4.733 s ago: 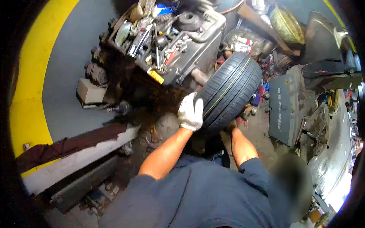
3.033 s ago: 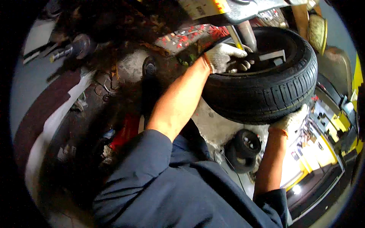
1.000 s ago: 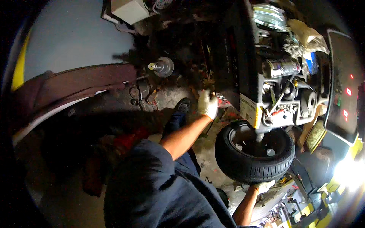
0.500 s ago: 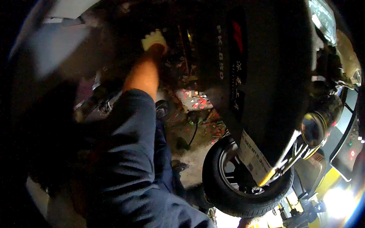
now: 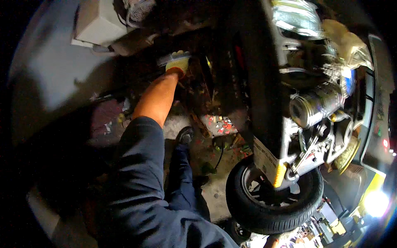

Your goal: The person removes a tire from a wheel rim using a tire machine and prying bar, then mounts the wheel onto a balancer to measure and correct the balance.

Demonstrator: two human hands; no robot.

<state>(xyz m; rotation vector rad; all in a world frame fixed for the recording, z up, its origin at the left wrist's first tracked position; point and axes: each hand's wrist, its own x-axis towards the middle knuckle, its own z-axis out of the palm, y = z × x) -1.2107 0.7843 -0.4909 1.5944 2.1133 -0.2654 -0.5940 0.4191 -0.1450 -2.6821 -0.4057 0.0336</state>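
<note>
In a yellow-white work glove, my left hand [image 5: 178, 65] reaches forward at the end of my outstretched arm. Its fingers curl over a pale grey, bar-like thing [image 5: 164, 60] among dark clutter; its exact kind is too dim to make out. At the lower edge, only part of my right hand [image 5: 273, 240] shows, against the underside of a black tyre [image 5: 275, 221]. Its fingers are hidden there. The tyre is on a spoked wheel [image 5: 264, 188], tilted beside a tall dark cabinet.
The dark cabinet [image 5: 256, 82] rises on the right, its top carrying tools and a cylindrical can [image 5: 314, 105]. A white box [image 5: 101, 25] stands at the far left. Red and white scraps [image 5: 221, 124] litter the floor near my shoe [image 5: 185, 135]. A bright lamp [image 5: 376, 203] shines at the lower right.
My view has shifted, showing more of the cabinet top and the white box. My left hand now has the grey bar-like thing visible under its fingers. The wheel appears tilted flatter.
</note>
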